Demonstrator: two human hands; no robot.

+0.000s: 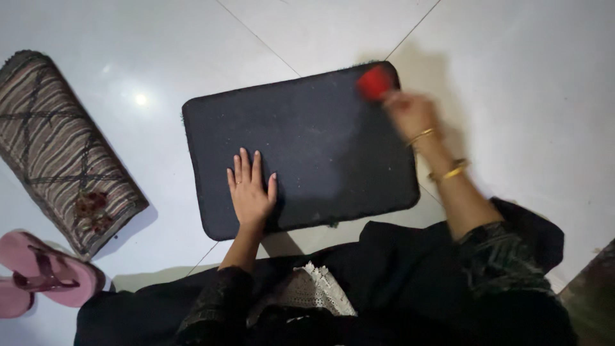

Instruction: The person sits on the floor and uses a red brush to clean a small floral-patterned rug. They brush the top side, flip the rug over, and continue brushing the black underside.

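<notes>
Pressing the black mat [320, 128], left hand [251, 192]; right hand [410, 114] grips red brush [373, 82].

The left hand [250, 191] lay flat on a dark mat [301, 147] on the tiled floor [512, 77]. The right hand [410, 114], blurred, held a red brush [373, 82] at the mat's far corner. A striped rug [61, 150] and pink sandals [45, 272] lay left.
</notes>
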